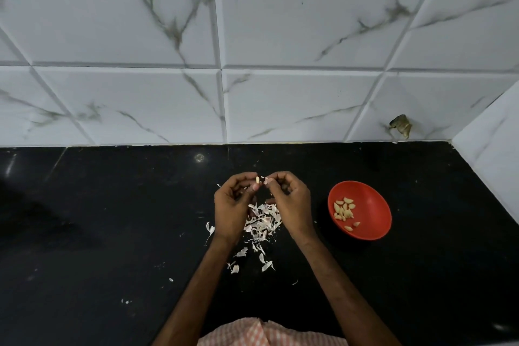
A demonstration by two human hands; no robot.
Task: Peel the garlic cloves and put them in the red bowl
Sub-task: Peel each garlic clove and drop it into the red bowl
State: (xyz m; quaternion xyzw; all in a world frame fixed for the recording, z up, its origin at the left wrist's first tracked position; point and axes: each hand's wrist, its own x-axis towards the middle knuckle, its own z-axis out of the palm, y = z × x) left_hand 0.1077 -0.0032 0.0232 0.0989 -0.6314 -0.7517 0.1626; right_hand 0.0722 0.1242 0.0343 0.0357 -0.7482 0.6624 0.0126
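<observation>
Above the black surface [112, 219], the left hand [233, 205] pinches a garlic clove [257, 179] at its fingertips, and the right hand [292, 202] pinches loose skin [267, 181] just beside it. A pile of peels [262, 222] lies at 6 o'clock from the clove. The red bowl [373, 205], at 3 o'clock from the hands, holds peeled cloves [344, 209].

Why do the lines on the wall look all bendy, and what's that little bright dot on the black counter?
Head view: the wide-angle lens bows the straight tile lines, more toward the edges; the dot is likely a lamp reflected in the glossy counter.
</observation>
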